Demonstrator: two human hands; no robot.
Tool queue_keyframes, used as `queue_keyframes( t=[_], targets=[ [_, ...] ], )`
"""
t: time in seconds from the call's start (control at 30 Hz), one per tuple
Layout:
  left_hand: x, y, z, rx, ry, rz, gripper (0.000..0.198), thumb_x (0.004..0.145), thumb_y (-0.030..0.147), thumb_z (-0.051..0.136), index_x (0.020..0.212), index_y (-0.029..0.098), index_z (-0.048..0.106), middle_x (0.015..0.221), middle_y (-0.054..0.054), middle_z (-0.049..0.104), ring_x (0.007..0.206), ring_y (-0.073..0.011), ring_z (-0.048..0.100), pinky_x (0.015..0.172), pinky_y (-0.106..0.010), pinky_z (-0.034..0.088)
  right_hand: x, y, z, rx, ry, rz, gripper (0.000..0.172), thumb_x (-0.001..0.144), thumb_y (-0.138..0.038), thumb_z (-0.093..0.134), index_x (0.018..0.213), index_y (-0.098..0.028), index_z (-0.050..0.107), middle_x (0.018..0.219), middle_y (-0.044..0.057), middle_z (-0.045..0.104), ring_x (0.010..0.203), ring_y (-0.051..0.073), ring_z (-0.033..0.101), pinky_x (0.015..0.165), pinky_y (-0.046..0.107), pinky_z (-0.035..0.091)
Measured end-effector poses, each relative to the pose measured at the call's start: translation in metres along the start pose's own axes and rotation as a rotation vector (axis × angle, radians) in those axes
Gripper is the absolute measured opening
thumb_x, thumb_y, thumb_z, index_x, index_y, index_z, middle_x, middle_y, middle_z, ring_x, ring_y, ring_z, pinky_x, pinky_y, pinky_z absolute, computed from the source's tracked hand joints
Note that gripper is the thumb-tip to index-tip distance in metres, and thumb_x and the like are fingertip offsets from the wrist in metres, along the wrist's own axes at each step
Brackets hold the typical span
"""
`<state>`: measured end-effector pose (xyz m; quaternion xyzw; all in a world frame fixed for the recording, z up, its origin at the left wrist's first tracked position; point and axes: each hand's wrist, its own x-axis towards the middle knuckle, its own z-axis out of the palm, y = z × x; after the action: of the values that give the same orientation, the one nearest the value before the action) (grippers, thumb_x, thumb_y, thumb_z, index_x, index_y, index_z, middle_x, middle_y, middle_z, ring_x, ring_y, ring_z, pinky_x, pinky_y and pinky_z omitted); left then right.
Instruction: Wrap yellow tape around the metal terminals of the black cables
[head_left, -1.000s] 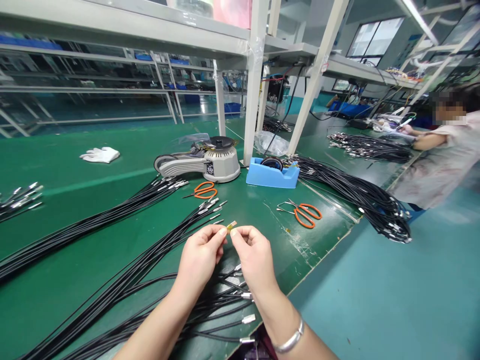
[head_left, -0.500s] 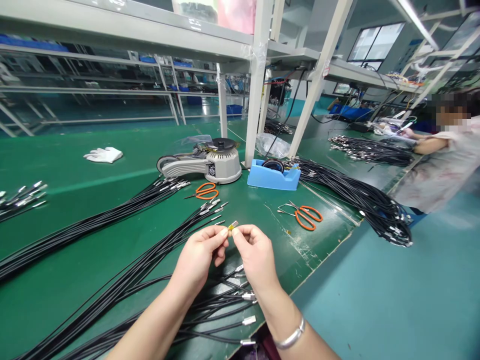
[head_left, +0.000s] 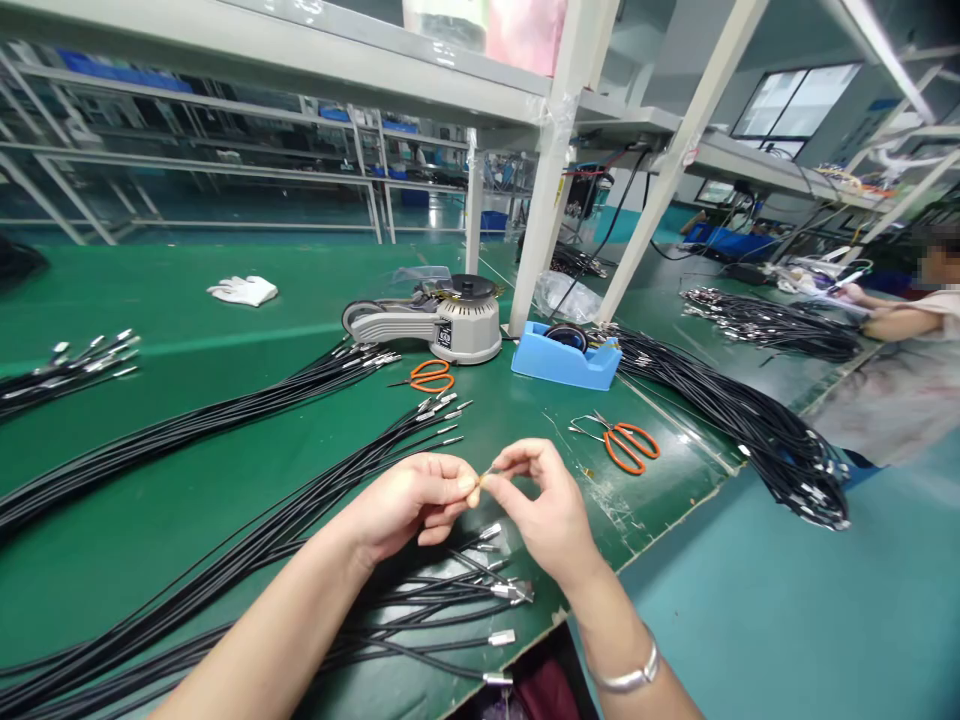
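Over the table's near edge, my left hand (head_left: 420,500) and my right hand (head_left: 544,515) meet fingertip to fingertip, both closed in a pinch. Between them is a small connector end (head_left: 489,472) with yellow tape, mostly covered by the fingers. Beneath my hands lie black cables (head_left: 420,590) with silver metal connectors, fanned toward the table edge. A second bundle of black cables (head_left: 322,500) runs from lower left to just beyond my left hand. Orange-handled scissors (head_left: 631,447) rest to the right of my right hand.
A grey tape dispenser (head_left: 469,330) and a blue tape holder (head_left: 566,358) stand at the shelf post (head_left: 551,180). Another orange-handled pair of scissors (head_left: 431,377) lies nearby. A white glove (head_left: 244,290) is at far left. Cable heaps (head_left: 720,410) and a person (head_left: 885,390) are at right.
The view has shifted left. My fingers have turned about the small connector end, and its yellow tape and metal tip now show less. My right-hand fingers are more arched.
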<state>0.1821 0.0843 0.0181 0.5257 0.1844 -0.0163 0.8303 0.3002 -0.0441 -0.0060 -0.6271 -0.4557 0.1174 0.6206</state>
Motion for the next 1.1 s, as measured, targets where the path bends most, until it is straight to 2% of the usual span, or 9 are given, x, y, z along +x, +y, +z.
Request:
queue_keyframes(
  t=[0.1,0.17,0.23,0.33,0.43,0.53,0.7,0.93,1.1],
  targets=[
    [-0.003,0.001,-0.003,0.048,-0.063,-0.037,0.020,0.068,0.029,0.067,0.065,0.011,0.060,0.046,0.008,0.035,0.036,-0.0020,0.022,0.034,-0.017,0.018,0.005,-0.004,-0.012,-0.047,-0.181,-0.198,0.009,0.080,-0.020,0.065,0.090,-0.021,0.065,0.085,0.003,0.064,0.078,0.015,0.061,0.076,0.030,0.049],
    [-0.005,0.003,-0.002,0.075,-0.075,-0.040,0.019,0.069,0.029,0.066,0.066,0.011,0.060,0.047,0.007,0.036,0.037,-0.0025,0.024,0.035,-0.017,0.018,0.007,-0.005,-0.018,-0.064,-0.228,-0.276,0.005,0.082,-0.019,0.063,0.083,-0.021,0.067,0.081,0.003,0.064,0.080,0.016,0.060,0.076,0.030,0.049],
    [-0.006,0.005,0.003,0.193,-0.015,0.004,0.019,0.073,0.031,0.063,0.069,0.012,0.060,0.049,0.007,0.038,0.039,-0.0040,0.028,0.037,-0.018,0.021,0.007,-0.004,-0.023,-0.019,-0.225,-0.197,0.006,0.082,-0.021,0.063,0.085,-0.021,0.068,0.083,0.004,0.065,0.082,0.017,0.060,0.078,0.031,0.049],
    [-0.009,0.010,0.018,0.584,0.195,0.154,0.021,0.080,0.034,0.056,0.070,0.015,0.058,0.055,0.006,0.043,0.049,-0.0075,0.038,0.047,-0.020,0.031,0.007,0.000,-0.030,0.176,-0.243,0.138,0.016,0.084,-0.029,0.059,0.095,-0.020,0.067,0.087,0.004,0.067,0.081,0.016,0.063,0.077,0.032,0.051],
    [-0.012,0.012,0.032,0.905,0.331,0.247,0.023,0.083,0.035,0.051,0.070,0.017,0.058,0.064,0.004,0.051,0.062,-0.0113,0.045,0.058,-0.023,0.036,0.006,0.003,-0.036,0.293,-0.256,0.363,0.018,0.081,-0.034,0.062,0.084,-0.017,0.066,0.072,0.001,0.065,0.067,0.014,0.061,0.068,0.029,0.050],
    [-0.013,0.011,0.039,1.029,0.344,0.249,0.023,0.086,0.036,0.046,0.076,0.019,0.059,0.070,0.003,0.056,0.067,-0.0131,0.049,0.062,-0.024,0.038,0.006,0.001,-0.037,0.256,-0.258,0.401,0.018,0.076,-0.032,0.066,0.071,-0.015,0.063,0.062,-0.002,0.060,0.061,0.012,0.056,0.063,0.026,0.047],
    [-0.010,0.007,0.043,1.113,0.264,0.245,0.022,0.090,0.035,0.042,0.096,0.023,0.059,0.083,0.003,0.063,0.072,-0.0134,0.055,0.065,-0.023,0.040,0.000,-0.003,-0.033,0.195,-0.235,0.361,0.017,0.077,-0.031,0.064,0.070,-0.016,0.060,0.065,-0.002,0.057,0.063,0.011,0.053,0.063,0.025,0.043],
    [-0.009,0.005,0.050,1.402,0.218,0.273,0.027,0.091,0.028,0.040,0.080,0.020,0.063,0.074,0.000,0.064,0.068,-0.0136,0.057,0.063,-0.023,0.039,-0.007,-0.003,-0.042,0.069,-0.329,0.315,0.013,0.079,-0.028,0.061,0.073,-0.016,0.062,0.072,-0.001,0.059,0.067,0.012,0.054,0.063,0.024,0.043],
    [-0.009,-0.005,0.046,1.385,0.233,0.324,0.026,0.093,0.029,0.040,0.092,0.022,0.065,0.083,-0.001,0.068,0.076,-0.0138,0.061,0.068,-0.022,0.042,-0.005,0.000,-0.044,0.115,-0.357,0.414,0.017,0.076,-0.031,0.064,0.074,-0.015,0.064,0.069,0.001,0.062,0.064,0.013,0.054,0.063,0.026,0.043]
  ],
)
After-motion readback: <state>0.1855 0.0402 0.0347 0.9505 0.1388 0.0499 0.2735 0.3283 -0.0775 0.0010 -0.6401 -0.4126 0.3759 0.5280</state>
